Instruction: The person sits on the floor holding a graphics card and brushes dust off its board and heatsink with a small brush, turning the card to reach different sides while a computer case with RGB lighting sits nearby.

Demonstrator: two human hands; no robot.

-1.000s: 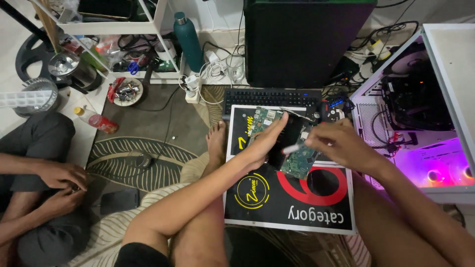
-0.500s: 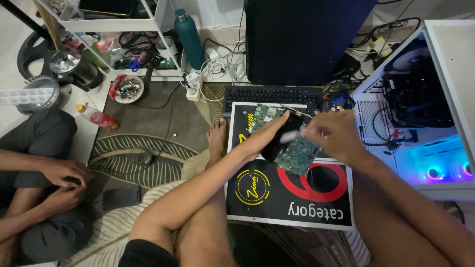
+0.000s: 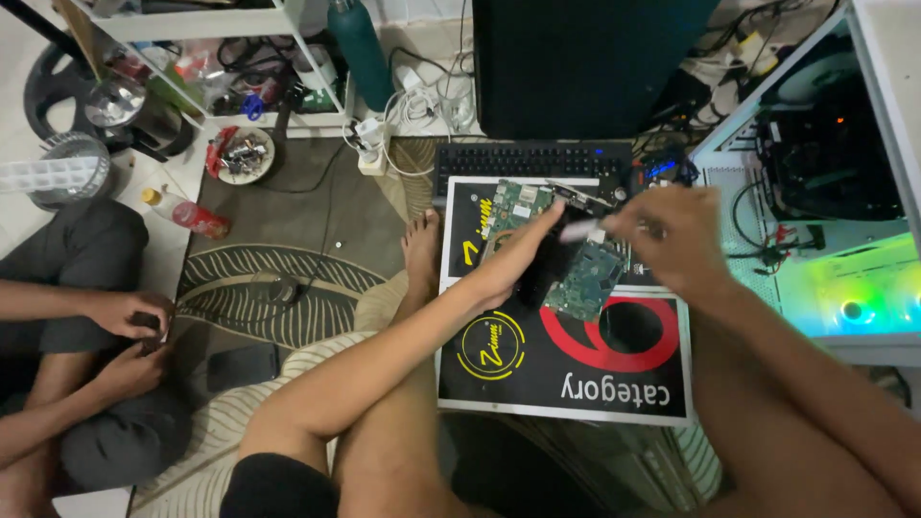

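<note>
A leaf-patterned rug (image 3: pixel 288 288) covers the pale floor (image 3: pixel 19 206) beside a white shelf (image 3: pixel 192 24).

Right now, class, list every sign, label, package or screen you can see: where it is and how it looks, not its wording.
Printed sign board: flat under both hands, rectangular, black with red swirl, yellow ring, white edge.
Monitor: upright behind the keyboard, dark back or blank face.
Small bottle: floor at left, red label, yellow cap.

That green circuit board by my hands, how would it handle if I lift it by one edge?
The green circuit board looks thin and flat, so probably stiff and light. Its small raised parts suggest it is fragile, best held by the edges. It lies on a smooth printed board by the left hand, so a push may slide it.
</note>
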